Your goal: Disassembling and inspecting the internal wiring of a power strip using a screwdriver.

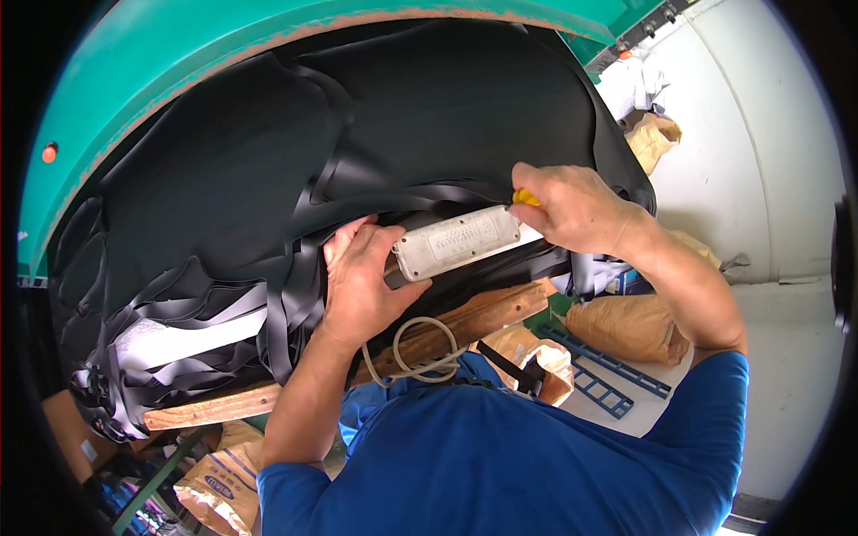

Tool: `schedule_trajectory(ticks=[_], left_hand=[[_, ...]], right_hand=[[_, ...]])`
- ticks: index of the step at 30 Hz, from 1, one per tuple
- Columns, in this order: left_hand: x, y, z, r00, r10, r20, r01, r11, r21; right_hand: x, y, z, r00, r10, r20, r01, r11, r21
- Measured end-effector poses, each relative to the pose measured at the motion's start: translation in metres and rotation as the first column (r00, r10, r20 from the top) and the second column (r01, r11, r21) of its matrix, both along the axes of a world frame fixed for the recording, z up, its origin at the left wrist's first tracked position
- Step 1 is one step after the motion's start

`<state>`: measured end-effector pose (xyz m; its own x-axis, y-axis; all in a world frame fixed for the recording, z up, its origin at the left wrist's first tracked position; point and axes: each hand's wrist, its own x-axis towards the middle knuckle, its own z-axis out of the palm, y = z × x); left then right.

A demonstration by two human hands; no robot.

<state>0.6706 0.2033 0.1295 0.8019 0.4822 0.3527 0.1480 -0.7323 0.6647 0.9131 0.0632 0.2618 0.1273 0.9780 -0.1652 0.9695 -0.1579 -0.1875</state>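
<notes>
In the head view, the left hand [359, 272] is gripping the left end of an oblong white casing [460, 241], while the right hand [576, 210] is closing around a yellow-handled tool [525, 196] at the casing's far right corner. The casing is sitting between the two hands, in front of draped black sheets [447, 107], and a beige cord [399, 350] is looping below it across a wooden rail [500, 310].

A brown paper sack [626, 329] lies on the pale, brightly lit floor [648, 417] near blue ladder-shaped pieces [617, 364].
</notes>
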Motion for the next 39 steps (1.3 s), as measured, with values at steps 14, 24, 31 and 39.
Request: schedule_trajectory(ticks=[14,24,31,39], left_hand=[[-0.003,0.003,-0.012,0.998,-0.028,0.060,0.026,0.999,0.022],[-0.006,0.001,-0.003,0.998,-0.047,-0.051,0.044,0.998,-0.048],[-0.005,0.007,-0.006,0.999,-0.034,-0.041,0.033,0.999,-0.041],[-0.006,0.000,-0.006,0.999,-0.024,-0.028,0.022,0.998,-0.065]], right_hand=[[-0.008,0.017,0.025,0.972,0.042,0.233,0.011,0.975,-0.223],[0.013,0.004,0.007,0.939,0.329,-0.105,-0.318,0.942,0.108],[-0.008,0.004,0.011,0.999,0.026,0.036,-0.023,0.995,-0.102],[-0.020,0.009,0.032,0.996,-0.091,-0.018,0.085,0.974,-0.209]])
